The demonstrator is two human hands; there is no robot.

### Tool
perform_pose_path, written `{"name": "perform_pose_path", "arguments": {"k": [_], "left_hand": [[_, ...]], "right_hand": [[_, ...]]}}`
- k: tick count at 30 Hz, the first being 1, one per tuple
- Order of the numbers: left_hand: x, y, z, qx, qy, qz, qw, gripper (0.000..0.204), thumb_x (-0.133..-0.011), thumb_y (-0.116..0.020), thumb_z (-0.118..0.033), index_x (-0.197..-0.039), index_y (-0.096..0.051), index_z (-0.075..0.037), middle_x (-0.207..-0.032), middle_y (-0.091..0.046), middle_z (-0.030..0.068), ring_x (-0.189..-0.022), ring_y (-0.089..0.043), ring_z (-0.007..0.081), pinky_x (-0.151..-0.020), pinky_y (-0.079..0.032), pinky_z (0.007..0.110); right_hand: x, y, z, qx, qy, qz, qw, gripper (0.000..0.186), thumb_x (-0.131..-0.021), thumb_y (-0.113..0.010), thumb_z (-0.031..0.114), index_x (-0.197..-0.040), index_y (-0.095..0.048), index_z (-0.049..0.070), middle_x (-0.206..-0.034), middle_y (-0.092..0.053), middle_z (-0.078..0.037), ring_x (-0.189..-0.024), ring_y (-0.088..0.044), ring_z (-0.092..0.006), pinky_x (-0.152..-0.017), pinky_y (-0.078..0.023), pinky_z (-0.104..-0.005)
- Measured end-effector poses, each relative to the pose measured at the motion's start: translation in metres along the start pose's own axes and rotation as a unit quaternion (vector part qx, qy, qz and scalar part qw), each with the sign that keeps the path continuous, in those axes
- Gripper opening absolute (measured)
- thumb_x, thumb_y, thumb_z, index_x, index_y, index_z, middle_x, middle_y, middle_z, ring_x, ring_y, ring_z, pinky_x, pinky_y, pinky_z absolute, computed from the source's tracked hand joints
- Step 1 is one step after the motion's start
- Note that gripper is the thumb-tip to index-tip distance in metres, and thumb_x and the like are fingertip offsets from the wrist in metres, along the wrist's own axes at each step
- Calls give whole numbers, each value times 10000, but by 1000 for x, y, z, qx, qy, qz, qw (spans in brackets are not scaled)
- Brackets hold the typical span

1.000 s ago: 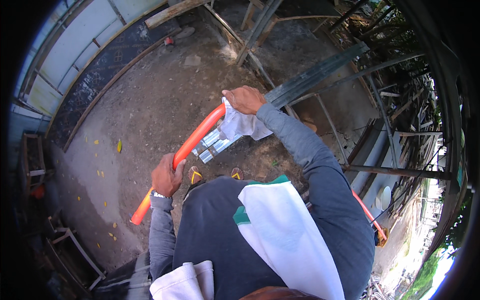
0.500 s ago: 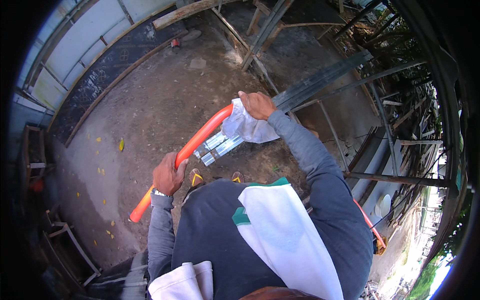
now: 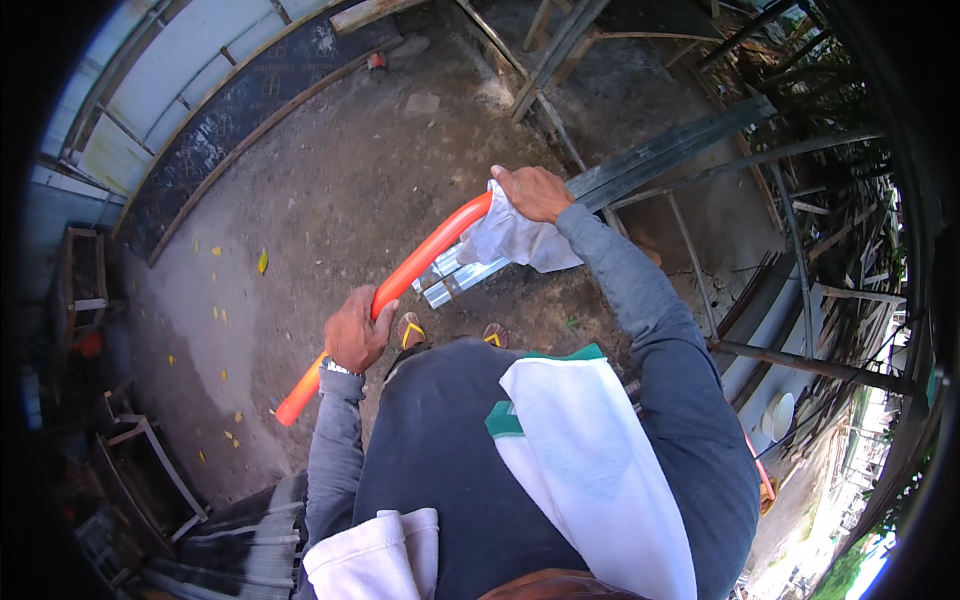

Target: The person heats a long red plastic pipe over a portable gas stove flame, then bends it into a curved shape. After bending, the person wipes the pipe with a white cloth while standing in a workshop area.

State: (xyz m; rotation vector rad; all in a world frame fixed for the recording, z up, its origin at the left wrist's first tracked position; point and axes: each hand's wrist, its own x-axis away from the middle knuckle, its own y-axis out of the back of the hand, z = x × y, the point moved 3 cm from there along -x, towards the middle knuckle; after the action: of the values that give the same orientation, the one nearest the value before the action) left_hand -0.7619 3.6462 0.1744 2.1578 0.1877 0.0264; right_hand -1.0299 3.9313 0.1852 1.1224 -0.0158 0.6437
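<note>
An orange plastic pipe (image 3: pixel 425 253) slants across in front of me, bent near its upper right end. My left hand (image 3: pixel 357 330) is wrapped round its lower part, and the pipe's end sticks out below the wrist. At the bent end, my right hand (image 3: pixel 535 193) is closed on a white cloth (image 3: pixel 510 238) that covers the pipe's tip. The cloth hangs loosely below that hand. Whether the right fingers also press on the pipe through the cloth is hidden.
Shiny metal channels (image 3: pixel 460 278) lie beyond my feet, with long grey channels (image 3: pixel 670 160) reaching to the right. Metal rails (image 3: pixel 690 250) and a wood pile (image 3: pixel 860 240) stand on the right. Wooden frames (image 3: pixel 150 465) are at lower left. A dark panel (image 3: pixel 260 95) leans on the far left wall.
The whole view has shifted, so the scene sits slightly to the right. Both hands keep their hold on the pipe and cloth, with little change between them.
</note>
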Motion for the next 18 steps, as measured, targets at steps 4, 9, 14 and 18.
{"name": "perform_pose_path", "arguments": {"k": [4, 9, 14, 18], "left_hand": [[-3, 2, -2, -7, 0, 8, 1000, 327, -978, -741, -388, -1075, -680, -82, -952, -703, 157, -866, -712, 409, -707, -553, 496], [-2, 3, -2, 4, 6, 4, 1000, 326, -975, -743, -385, -1071, -681, -80, -947, -701, 159, -874, -711, 410, -711, -553, 494], [-4, 4, -5, 4, -2, -2, 1000, 329, -973, -745, -384, -1073, -682, -76, -951, -703, 157, -877, -711, 408, -714, -554, 491], [-4, 6, -5, 4, 2, 3, 1000, 330, -975, -744, -381, -1078, -684, -73, -969, -709, 154, -877, -711, 405, -718, -557, 488]], "right_hand": [[-5, -8, -9, -1, -31, -19, 999, 897, -1074, -299, 745, -1039, -802, 3, -1116, -751, -308, -1106, -693, -501, -985, -511, -575], [4, -7, 4, -12, 27, -76, 997, 843, -1094, -325, 681, -1093, -788, -24, -1136, -740, -316, -1085, -688, -523, -976, -524, -584], [-2, -6, -1, 24, -7, -57, 998, 839, -1088, -320, 697, -1003, -812, 23, -1053, -752, -309, -1034, -700, -515, -956, -529, -581], [-4, -8, -2, 17, -16, -79, 997, 805, -1094, -343, 664, -930, -810, 29, -979, -747, -312, -981, -701, -513, -928, -534, -580]]}}
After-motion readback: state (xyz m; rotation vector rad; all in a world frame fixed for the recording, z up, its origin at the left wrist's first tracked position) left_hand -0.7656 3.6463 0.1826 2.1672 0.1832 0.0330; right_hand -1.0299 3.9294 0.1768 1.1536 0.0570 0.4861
